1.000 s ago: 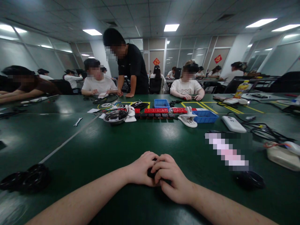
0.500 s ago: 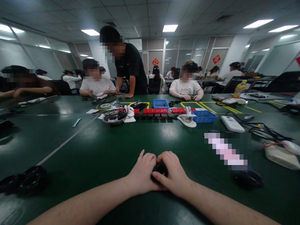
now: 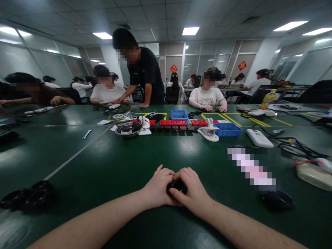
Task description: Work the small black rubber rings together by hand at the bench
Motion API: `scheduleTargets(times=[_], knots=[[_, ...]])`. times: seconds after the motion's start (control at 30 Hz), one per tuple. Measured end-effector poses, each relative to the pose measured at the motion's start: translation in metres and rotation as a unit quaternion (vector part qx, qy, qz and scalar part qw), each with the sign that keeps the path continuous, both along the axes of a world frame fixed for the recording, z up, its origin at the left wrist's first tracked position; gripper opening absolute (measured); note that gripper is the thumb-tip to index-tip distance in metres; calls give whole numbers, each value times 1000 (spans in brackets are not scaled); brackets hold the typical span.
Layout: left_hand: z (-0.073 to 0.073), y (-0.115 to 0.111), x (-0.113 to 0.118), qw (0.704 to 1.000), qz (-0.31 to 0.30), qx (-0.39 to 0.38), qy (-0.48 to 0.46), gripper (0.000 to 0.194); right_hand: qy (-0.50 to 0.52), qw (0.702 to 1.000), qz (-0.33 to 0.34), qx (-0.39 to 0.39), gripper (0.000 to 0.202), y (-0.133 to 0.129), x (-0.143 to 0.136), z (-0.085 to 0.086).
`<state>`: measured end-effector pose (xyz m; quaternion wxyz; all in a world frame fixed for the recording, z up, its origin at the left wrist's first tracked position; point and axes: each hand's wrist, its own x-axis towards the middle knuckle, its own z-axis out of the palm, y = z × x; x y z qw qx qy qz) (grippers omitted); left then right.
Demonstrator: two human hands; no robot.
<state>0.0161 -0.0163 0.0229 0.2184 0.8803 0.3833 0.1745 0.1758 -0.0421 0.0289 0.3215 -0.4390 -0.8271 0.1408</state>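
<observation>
Between my two hands, low over the green table (image 3: 124, 162), is a black ring-shaped part (image 3: 178, 185) with a round hole facing up. My left hand (image 3: 160, 186) wraps its left side, the index finger lifted a little. My right hand (image 3: 192, 188) curls round the far and right side, its thumb across the near rim. The ring's underside and most of my left fingertips are hidden. Several similar black rings (image 3: 38, 197) lie in a cluster at the left. Another black ring-like piece (image 3: 278, 200) rests at the right.
Ahead stand a metal bowl (image 3: 128, 129) of small parts and cables, red power strips (image 3: 173, 122), a white clip (image 3: 209, 131) and a blue bin (image 3: 228, 129). A wrench (image 3: 87, 134) lies at left, a white device (image 3: 259, 138) and cables at right. Co-workers sit and stand across the table.
Both hands keep their grip on the black ring, which looks slightly more face-up. The view has shifted a little. Across the table, the standing person's arm has reached toward the seated person.
</observation>
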Motion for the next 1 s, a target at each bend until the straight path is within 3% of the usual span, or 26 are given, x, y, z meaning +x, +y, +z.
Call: scheduleTargets(times=[0.17, 0.4, 0.5, 0.8, 1.0], knots=[[-5, 7, -4, 999, -30, -21, -6, 58, 25, 999, 25, 11, 13, -1, 0, 3], [0, 9, -7, 995, -102, 4, 12, 37, 51, 988, 135, 47, 28, -5, 1, 11], [1, 9, -8, 993, -121, -1, 20, 36, 27, 984, 165, 52, 25, -10, 0, 15], [0, 9, -8, 993, -117, -17, 11, 62, -12, 981, 186, 62, 15, -18, -4, 20], [0, 4, -7, 993, -113, 4, 31, 73, 42, 981, 165, 88, 29, -14, 2, 15]])
